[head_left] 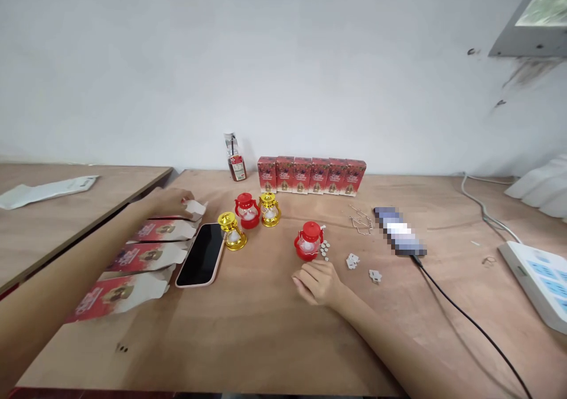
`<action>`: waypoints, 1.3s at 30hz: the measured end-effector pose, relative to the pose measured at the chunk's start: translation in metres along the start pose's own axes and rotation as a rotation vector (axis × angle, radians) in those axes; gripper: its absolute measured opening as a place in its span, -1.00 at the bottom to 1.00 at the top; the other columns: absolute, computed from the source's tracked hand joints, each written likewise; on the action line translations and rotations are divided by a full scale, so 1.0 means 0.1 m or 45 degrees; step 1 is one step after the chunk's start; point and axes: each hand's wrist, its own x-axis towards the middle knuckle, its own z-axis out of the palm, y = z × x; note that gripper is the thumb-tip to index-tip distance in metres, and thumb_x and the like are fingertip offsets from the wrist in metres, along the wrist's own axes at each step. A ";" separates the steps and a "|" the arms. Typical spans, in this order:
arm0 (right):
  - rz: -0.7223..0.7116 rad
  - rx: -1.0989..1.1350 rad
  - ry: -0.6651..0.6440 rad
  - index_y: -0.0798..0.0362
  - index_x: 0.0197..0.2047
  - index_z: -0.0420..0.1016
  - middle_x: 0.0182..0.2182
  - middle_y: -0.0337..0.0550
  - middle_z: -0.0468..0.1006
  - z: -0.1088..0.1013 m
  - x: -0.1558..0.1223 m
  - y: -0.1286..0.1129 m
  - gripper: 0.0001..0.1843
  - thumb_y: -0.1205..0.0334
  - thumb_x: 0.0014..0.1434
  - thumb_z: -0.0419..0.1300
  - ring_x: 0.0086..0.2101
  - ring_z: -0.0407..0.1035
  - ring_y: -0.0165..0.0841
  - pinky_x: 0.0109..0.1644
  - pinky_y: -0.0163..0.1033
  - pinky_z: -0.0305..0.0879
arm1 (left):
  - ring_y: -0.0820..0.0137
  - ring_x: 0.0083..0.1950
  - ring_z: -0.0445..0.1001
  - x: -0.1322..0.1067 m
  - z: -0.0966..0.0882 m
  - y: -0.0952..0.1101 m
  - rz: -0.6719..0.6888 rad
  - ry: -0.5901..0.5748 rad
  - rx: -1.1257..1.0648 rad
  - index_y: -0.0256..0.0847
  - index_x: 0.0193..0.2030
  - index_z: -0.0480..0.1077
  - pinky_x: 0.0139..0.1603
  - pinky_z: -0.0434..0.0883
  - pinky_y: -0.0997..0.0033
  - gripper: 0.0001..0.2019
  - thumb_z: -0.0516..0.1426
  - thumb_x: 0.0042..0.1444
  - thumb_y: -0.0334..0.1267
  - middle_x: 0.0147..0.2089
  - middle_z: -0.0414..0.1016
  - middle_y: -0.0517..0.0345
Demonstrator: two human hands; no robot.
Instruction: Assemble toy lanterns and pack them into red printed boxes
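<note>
My left hand (pixel 170 201) reaches out to the far left and lies on the topmost of several flattened red cartons (pixel 166 229); its fingers touch the white flap, and their grip is unclear. My right hand (pixel 316 282) rests on the wooden table (pixel 266 328) with fingers curled loosely, just in front of a small red lantern (pixel 309 241). Beside that lantern lies a cluster of tiny button batteries (pixel 325 249). Further left stand a red lantern (pixel 247 210) and two gold lanterns (pixel 270 209) (pixel 232 231).
A black phone in a pink case (pixel 201 254) lies by the cartons. Several folded red boxes (pixel 311 175) line the wall, beside a small bottle (pixel 235 158). Wire hooks (pixel 361 219), white tabs (pixel 352 261), a cabled device (pixel 398 232) and a power strip (pixel 538 278) lie to the right.
</note>
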 end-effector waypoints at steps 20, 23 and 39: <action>1.067 1.281 0.390 -0.14 0.22 -0.06 0.09 0.02 0.29 -0.17 0.50 -0.26 -0.45 0.13 0.22 0.06 -0.10 0.38 -0.32 -0.16 -0.15 0.45 | 0.14 -0.12 0.49 -1.02 0.38 2.05 0.429 0.331 -0.437 -0.08 -0.44 0.30 0.09 0.30 -0.01 -0.51 0.41 -0.48 0.02 -0.29 0.43 0.17; 1.228 1.387 0.469 -0.10 0.10 0.14 -0.03 -0.06 0.42 -0.24 0.71 -0.24 -0.56 0.12 0.16 0.11 -0.05 0.36 -0.29 -0.05 -0.12 0.40 | 0.12 -0.12 0.48 -0.93 0.50 2.12 0.221 0.354 -0.623 -0.08 -0.51 0.26 0.08 0.33 -0.01 -0.47 0.41 -0.59 0.06 -0.33 0.41 0.17; 0.812 0.940 0.188 0.00 -0.34 0.47 -0.31 -0.12 0.57 -0.68 0.37 -0.18 -0.75 0.35 0.22 -0.02 -0.26 0.47 -0.36 -0.21 -0.23 0.38 | 0.22 -0.17 0.49 -1.30 -0.18 2.11 0.973 0.122 -0.428 0.17 -0.09 0.41 -0.02 0.32 0.16 -0.51 0.36 -0.26 -0.07 -0.19 0.54 0.23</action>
